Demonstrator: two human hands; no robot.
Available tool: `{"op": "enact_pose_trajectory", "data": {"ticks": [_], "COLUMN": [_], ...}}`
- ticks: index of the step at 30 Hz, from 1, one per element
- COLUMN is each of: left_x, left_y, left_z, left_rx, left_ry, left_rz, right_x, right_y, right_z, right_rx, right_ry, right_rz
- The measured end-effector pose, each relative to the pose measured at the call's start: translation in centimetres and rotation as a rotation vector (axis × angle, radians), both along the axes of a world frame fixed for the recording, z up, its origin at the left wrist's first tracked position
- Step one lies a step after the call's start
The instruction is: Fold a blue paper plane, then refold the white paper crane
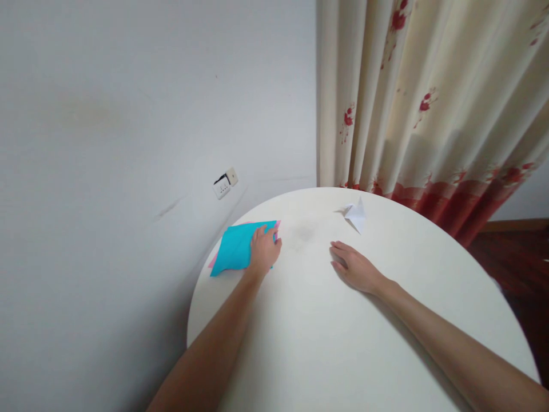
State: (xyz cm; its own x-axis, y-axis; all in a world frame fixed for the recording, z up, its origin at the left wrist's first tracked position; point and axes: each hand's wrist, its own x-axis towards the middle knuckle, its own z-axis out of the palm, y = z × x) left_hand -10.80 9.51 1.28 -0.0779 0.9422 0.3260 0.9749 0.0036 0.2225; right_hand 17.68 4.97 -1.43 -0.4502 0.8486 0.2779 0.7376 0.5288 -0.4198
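My left hand rests on the right end of a blue sheet of paper. Its fingers are bent and spread, with the thumb apart at the paper's right edge. Pink paper peeks out from under the blue at the left, the top and the right corner. On the white table, my right hand lies with fingers loosely stretched and the thumb separate, holding nothing. Beyond it stands a small folded white paper figure with pointed tips, like an origami crane; neither hand touches it.
The round white table reaches close to a pale wall on the left. A socket sits low on that wall. Cream curtains with red flowers hang behind the table's far right edge. Dark flooring shows at right.
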Motion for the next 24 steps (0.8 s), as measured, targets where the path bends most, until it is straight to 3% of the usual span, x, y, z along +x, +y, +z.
{"op": "enact_pose_trajectory", "data": {"ticks": [6,13,24], "left_x": [-0.1,0.2,0.5], "left_y": [0.1,0.2,0.1], "left_z": [-1.0,-0.8,-0.8], "left_rx": [-0.115,-0.165,-0.311], "left_ry": [0.029,0.073,0.067], "left_rz": [0.045,0.05,0.193], "right_x": [0.0,0.0,-0.6], "right_y": [-0.1,0.1,0.1], "right_z": [0.3,0.0,-0.9], "right_rx": [-0.01,0.019,0.056], "right_ry": [-0.007,0.002,0.086], "right_rz": [0.011,0.026,-0.029]}}
